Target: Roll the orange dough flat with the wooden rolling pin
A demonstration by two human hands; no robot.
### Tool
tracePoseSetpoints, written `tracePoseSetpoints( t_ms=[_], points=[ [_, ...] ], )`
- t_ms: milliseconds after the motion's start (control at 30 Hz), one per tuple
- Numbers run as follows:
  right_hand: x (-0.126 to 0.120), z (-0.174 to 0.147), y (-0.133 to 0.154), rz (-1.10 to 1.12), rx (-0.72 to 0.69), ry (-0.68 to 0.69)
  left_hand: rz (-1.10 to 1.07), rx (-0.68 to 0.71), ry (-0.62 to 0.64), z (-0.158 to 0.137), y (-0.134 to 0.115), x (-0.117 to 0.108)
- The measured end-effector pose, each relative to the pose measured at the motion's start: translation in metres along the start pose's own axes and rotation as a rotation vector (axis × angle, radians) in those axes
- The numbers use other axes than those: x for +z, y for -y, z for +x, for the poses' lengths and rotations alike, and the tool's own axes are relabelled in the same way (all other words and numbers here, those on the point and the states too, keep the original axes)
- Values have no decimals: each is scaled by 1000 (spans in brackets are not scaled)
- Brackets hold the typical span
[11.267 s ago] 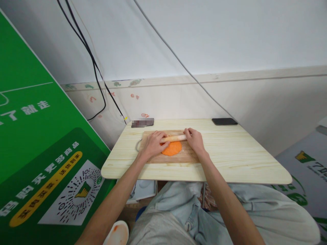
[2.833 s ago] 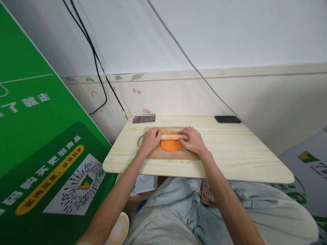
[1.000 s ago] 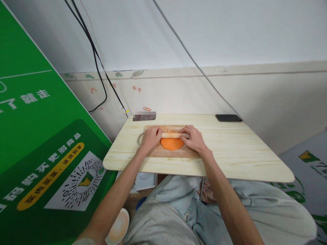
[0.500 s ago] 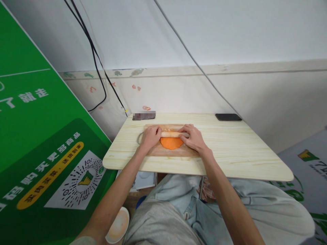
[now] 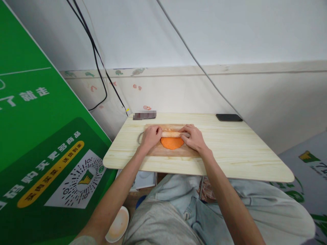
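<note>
Both arms reach forward over the near edge of the bench (image 5: 250, 153), angling inward until the two hands meet the board from either side. The left hand (image 5: 151, 136) sits over the left part of the board, its back turned up, fingers curled down and closed around the left end of the pin (image 5: 170, 134). The right hand (image 5: 193, 136) mirrors it over the right part of the board, fingers bent over the pin's other end and the thumb lying along its near side, so the end is pinched between them. The wrists come in low and nearly straight.

The pin lies over the far half of the board (image 5: 176, 153), its long axis running left to right, roughly parallel to the board's far edge. It is a slim, pale wooden rod with an orange tint; both ends are covered by the hands. Under and just nearer than it, at the middle of the board, the dough (image 5: 172, 143) shows as a flat, bright orange sheet with a rounded near edge. Orange smears mark the board just beyond the pin.

A metal ring (image 5: 139, 137) projects from the board's left side. Past the board's far right corner lies a black phone (image 5: 229, 117), and beyond its far left corner a dark, pixelated object (image 5: 144, 115).
</note>
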State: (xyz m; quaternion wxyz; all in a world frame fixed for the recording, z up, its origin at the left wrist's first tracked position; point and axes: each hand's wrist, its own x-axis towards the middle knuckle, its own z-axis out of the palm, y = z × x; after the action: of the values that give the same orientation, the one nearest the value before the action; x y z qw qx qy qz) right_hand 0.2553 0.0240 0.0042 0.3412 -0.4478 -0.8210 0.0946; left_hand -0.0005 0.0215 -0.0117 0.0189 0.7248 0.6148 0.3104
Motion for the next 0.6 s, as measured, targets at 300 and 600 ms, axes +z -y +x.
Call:
tracePoseSetpoints(
  t_ms=[300,600],
  points=[
    [-1,-1,1,16,5,-3,-82,-44,-12,0,-3,-2],
    [-2,-1,3,31,7,-3,-66,-19,-19,-1,-1,-1]
  ],
)
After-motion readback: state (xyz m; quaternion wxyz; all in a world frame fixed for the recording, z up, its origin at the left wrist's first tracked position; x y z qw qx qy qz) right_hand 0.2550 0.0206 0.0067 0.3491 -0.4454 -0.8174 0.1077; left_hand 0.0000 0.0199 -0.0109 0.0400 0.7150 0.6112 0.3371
